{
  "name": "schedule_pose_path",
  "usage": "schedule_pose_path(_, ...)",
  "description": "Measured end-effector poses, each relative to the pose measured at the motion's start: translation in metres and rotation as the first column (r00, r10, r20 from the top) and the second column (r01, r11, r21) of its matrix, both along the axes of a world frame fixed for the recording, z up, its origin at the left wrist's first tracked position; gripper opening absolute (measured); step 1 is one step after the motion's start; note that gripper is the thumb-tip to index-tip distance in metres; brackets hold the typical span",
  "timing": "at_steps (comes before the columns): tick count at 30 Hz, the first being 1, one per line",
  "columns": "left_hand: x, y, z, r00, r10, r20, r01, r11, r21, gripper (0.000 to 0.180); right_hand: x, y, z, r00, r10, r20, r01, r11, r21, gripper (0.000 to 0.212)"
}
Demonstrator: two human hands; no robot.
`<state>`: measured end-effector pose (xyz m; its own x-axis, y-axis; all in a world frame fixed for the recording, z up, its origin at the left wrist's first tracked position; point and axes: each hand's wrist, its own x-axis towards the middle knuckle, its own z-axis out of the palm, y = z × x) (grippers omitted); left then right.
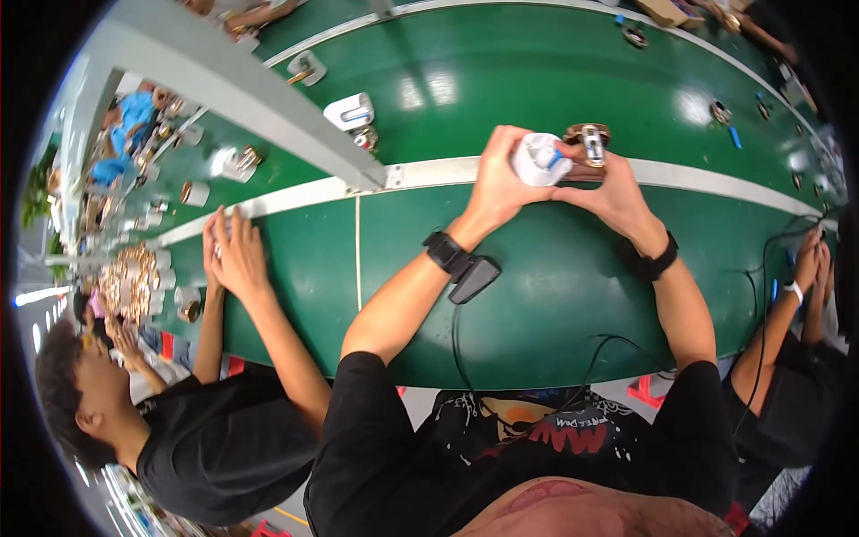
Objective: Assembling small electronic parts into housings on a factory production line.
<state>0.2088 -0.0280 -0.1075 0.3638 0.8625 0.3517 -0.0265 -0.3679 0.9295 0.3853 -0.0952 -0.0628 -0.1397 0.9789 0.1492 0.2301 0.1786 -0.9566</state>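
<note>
My left hand (495, 186) is wrapped round a white cup-shaped housing (531, 170), its open end showing some inner parts and a small blue piece. My right hand (616, 199) grips a copper-brown and silver metal assembly (591, 141) just to the right of the housing. Both thumbs come close together between the two parts; whether the parts touch I cannot tell. The hands are raised over the pale rail (425, 174) on the green work table (537, 268). Black bands are strapped round both wrists, the left one carrying a black box (474, 279).
A grey metal post (259, 98) slants down to the rail at the left. Beyond the rail stand white housings (351, 112) and small metal parts (634, 37) on the green surface. A co-worker's hands (234, 251) work at the left, another's at the right (810, 264). Black cables (617, 338) trail near me.
</note>
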Motion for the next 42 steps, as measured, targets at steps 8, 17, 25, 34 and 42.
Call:
schedule_pose_path(8, -0.011, -0.004, 0.008, 0.984, 0.032, -0.173, -0.008, 0.991, 0.135, 0.063, -0.009, 0.004, -0.009, 0.994, -0.107, 0.011, 0.107, 0.983, -0.148, 0.046)
schedule_pose_path(17, -0.012, 0.004, 0.008, 0.987, -0.160, 0.002, 0.159, 0.982, -0.105, 0.065, 0.005, 0.011, 0.008, 0.988, -0.041, 0.152, 0.044, 0.999, -0.019, 0.034)
schedule_pose_path(25, -0.005, -0.001, 0.004, 0.988, -0.156, -0.006, 0.154, 0.984, -0.089, 0.065, 0.015, 0.006, 0.013, 0.971, -0.026, 0.239, 0.014, 0.999, 0.049, 0.031)
schedule_pose_path(34, -0.005, 0.001, 0.002, 0.983, -0.148, -0.111, 0.145, 0.989, -0.036, 0.066, 0.008, 0.007, 0.009, 0.965, -0.152, 0.212, 0.137, 0.987, 0.086, 0.024)
schedule_pose_path(42, -0.004, 0.000, 0.001, 0.971, -0.179, -0.157, 0.169, 0.983, -0.072, 0.066, 0.004, 0.009, -0.002, 0.967, -0.112, 0.229, 0.089, 0.990, 0.108, 0.025)
